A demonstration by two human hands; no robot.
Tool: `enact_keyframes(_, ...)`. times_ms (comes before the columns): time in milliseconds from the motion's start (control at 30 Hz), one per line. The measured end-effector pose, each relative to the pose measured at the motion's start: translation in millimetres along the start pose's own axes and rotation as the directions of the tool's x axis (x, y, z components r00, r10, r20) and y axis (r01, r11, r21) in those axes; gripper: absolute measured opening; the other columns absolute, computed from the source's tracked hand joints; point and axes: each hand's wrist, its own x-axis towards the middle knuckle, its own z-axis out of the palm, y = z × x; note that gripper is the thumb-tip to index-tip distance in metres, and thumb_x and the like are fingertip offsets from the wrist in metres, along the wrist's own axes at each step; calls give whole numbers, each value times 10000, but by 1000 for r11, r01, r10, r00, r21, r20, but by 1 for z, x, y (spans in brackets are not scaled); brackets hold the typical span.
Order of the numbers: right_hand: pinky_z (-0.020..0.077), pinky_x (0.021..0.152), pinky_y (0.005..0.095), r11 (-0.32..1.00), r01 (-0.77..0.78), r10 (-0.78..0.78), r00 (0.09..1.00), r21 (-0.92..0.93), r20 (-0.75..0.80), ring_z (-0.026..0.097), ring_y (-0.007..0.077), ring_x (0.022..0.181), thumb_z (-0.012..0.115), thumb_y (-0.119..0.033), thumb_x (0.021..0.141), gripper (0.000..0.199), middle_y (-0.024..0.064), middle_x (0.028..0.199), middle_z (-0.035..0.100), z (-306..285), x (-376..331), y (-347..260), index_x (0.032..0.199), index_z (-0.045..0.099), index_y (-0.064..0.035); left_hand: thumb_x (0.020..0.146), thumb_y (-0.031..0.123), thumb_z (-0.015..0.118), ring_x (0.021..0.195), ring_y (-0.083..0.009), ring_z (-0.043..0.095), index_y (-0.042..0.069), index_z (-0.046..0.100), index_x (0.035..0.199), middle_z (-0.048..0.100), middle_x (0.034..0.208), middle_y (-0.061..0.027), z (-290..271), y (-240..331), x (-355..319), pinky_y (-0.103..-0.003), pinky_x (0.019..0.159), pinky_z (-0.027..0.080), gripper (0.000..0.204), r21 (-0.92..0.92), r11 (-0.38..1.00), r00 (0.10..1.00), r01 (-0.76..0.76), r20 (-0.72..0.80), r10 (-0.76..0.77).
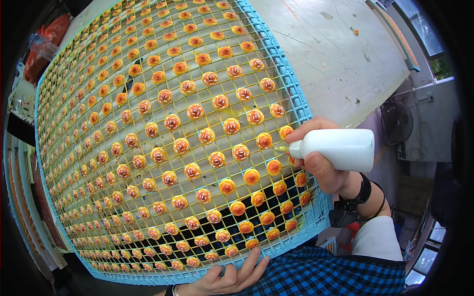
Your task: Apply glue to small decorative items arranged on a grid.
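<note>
My right hand (328,170) is closed round a white squeeze bottle (340,148), held on its side with its narrow yellowish nozzle pointing left. The nozzle tip is beside an orange-and-yellow rosette (264,140) near the right side of a large mesh rack (316,212) with a light blue woven rim. Rows of such rosettes cover the yellow mesh. Many carry white strokes, like this marked rosette (196,111); others, like this plain rosette (227,186), show none. At the near rim my left hand (229,277) lies with fingers stretched and slightly spread; its thumb is hidden.
The rack lies over a worn pale table (340,54) and overhangs its near edge. A dark slender object (132,76) shows beneath the mesh. A fan (396,122) stands at the right, and a red bag (47,47) is at the far left. More racks (22,207) line the left side.
</note>
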Motion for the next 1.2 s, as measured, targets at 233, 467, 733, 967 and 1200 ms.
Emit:
enact_keyframes(233,461,613,206,999,-15,14,999,-28,-44,524,70,652,567,-367,848,386,44,794,546,2,0,2,966,551,1,905,283,494,710,-114,320,216,550,1139,590,1190,73,0,2,0,-250,708,304,250,4,1000,1000,15,-6,-15)
enact_keyframes(467,455,648,267,1000,-14,14,998,1,-63,567,155,727,587,-211,848,221,106,856,570,0,1,1,902,580,3,907,270,486,710,-113,321,224,558,1140,587,1196,72,0,3,0,-245,707,304,248,8,1000,1000,26,-6,-26)
enact_keyframes(733,449,571,170,995,-5,-2,998,-103,-66,588,60,665,488,-419,889,433,28,744,562,1,3,0,968,511,6,914,264,474,714,-114,329,226,556,1145,583,1204,66,-1,3,0,-242,704,310,248,13,1000,1000,19,1,-19)
enact_keyframes(967,453,666,255,1000,2,-4,996,-21,-91,578,153,764,576,-190,865,209,110,889,583,2,2,0,910,574,15,915,262,475,718,-115,334,225,553,1147,578,1210,64,-1,2,0,-243,706,313,247,19,1000,1000,19,-1,-19)
enact_keyframes(1200,457,698,269,999,6,-2,994,37,-109,580,170,792,627,-158,845,196,115,927,585,4,1,3,937,585,10,912,259,478,721,-117,337,222,552,1146,575,1214,60,-2,1,1,-243,705,316,248,22,1000,1000,5,11,-6)
